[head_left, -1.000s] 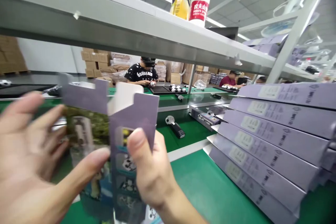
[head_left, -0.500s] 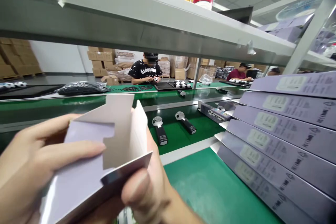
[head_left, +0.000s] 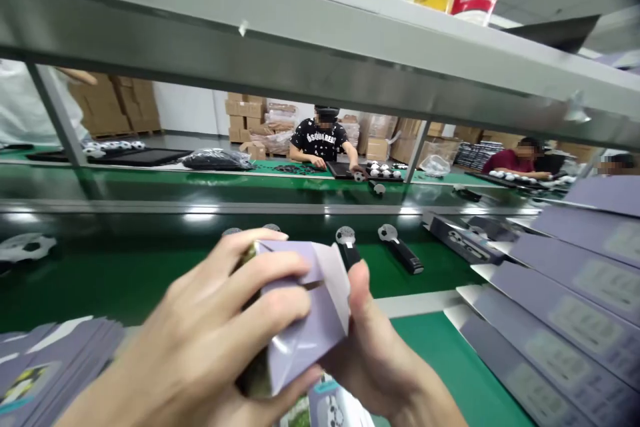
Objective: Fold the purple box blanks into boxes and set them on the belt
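Between my two hands is a small lilac cardboard box (head_left: 310,337), tilted, with its end towards me. My left hand (head_left: 215,320) wraps round its left side, two fingers pressing on the folded flaps. My right hand (head_left: 380,353) grips the right side, its thumb against a pale side flap (head_left: 336,277). The box's inside is hidden. Below it lies printed packaging (head_left: 335,407) with a football picture, partly covered by my hands. Just beyond, on the green belt, lie black-handled devices (head_left: 403,253) with round football-patterned heads.
A stack of lilac boxes (head_left: 565,307) with open end flaps rises at the right. Flat lilac cartons (head_left: 65,360) lie at lower left. A grey shelf (head_left: 320,47) spans overhead. Across the belt, a person (head_left: 325,140) works beside a tray of football-patterned balls.
The box's open end has been folded mostly closed, and my left fingers have moved onto its flaps. The view has swung left. The person opposite has reached an arm out towards the belt.
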Tool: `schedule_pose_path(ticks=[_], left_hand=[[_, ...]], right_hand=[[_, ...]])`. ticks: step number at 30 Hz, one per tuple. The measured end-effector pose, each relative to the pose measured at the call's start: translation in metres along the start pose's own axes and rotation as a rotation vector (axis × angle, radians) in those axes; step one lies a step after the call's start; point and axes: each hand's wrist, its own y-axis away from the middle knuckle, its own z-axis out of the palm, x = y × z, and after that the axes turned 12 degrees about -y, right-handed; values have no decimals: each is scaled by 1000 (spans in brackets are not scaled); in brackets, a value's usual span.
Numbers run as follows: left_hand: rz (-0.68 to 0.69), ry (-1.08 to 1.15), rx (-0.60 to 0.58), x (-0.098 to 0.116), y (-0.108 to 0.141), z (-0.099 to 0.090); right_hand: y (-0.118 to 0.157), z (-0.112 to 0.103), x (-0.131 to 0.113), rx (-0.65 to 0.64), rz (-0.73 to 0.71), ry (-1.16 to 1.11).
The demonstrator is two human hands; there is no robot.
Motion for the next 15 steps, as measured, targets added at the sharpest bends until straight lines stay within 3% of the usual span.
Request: schedule_pose_path(ticks=[2, 9, 15], left_hand=[[2, 20, -42, 3, 1, 2], [102, 4, -67, 5, 3, 12], [81, 115, -1, 5, 1, 21]], right_hand=[[3, -2, 1, 54, 24, 39], [7, 4, -9, 157, -115, 385], [2, -10, -12, 124, -133, 99]])
